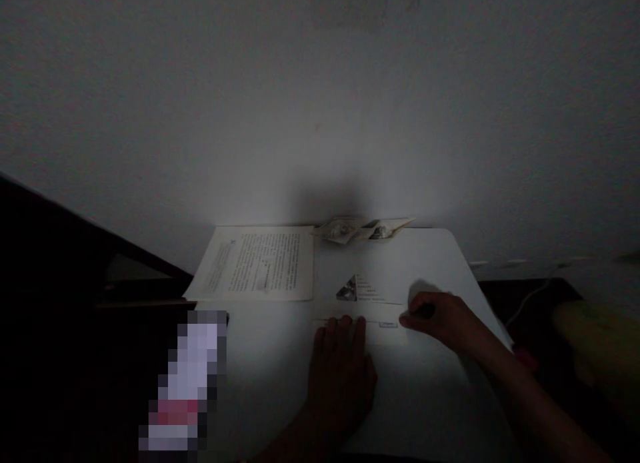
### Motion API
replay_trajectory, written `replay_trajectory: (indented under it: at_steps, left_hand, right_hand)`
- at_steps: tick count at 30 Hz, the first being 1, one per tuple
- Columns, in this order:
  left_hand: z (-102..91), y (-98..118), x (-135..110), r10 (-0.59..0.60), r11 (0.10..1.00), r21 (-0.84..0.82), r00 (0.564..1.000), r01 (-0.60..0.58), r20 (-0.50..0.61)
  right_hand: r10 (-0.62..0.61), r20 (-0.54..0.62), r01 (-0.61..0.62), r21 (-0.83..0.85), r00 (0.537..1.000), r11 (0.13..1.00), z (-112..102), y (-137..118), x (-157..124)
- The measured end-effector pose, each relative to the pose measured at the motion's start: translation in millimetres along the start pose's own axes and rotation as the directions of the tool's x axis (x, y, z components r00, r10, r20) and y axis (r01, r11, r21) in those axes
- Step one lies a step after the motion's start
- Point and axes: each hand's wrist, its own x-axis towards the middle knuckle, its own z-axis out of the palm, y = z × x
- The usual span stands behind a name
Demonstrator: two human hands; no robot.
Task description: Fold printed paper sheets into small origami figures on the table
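Observation:
A pale sheet of paper (350, 310) lies on the white table, partly under my left hand. My left hand (343, 376) rests on its near part, fingers stretched out flat, palm down. At the sheet's right edge, my right hand (437, 316) is closed in a pinch, thumb and forefinger meeting on the paper's edge. A dark triangular picture (347, 288) with lines of print shows beyond my left fingers. A small boxed mark (388, 325) sits between the two hands. The scene is dim, so the sheet's folds and outline are hard to make out.
The white table (265, 376) stands against a pale wall (250, 116). A printed page (260, 263) lies at the back left. Folded papers with pictures (343, 231) stand by the wall. A pixelated object (190, 376) is at the left edge. Something yellowish (595, 343) is at right.

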Motion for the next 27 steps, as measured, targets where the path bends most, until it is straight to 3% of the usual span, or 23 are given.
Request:
replay_trajectory:
  at_steps: [9,13,16,19,27]
  left_hand:
    - [-4.2,-6.5,-0.3,-0.012,0.999,-0.050,1.000,0.012,-0.010]
    - [-1.9,-7.0,-1.6,-0.012,0.998,-0.068,1.000,0.011,-0.017]
    - [-1.9,-8.9,-2.0,-0.014,0.998,-0.066,1.000,0.013,-0.022]
    - [-4.4,-11.7,-2.4,-0.003,0.998,-0.057,1.000,0.002,-0.016]
    - [-10.1,-19.4,-7.8,-0.036,0.997,-0.068,0.999,0.036,-0.005]
  right_hand:
    - [0.006,0.002,-0.005,-0.047,1.000,0.999,-1.6,-3.2,0.3]
    - [0.011,-0.052,-0.019,-0.151,0.999,0.988,7.7,-25.0,-0.1]
    - [-0.073,-0.163,0.030,-0.251,0.984,0.967,20.2,-47.2,1.6]
    - [-0.132,-0.192,0.076,-0.275,0.973,0.959,29.3,-59.2,5.3]
    - [-0.074,-0.175,0.049,-0.141,0.982,0.989,26.6,-38.4,8.6]
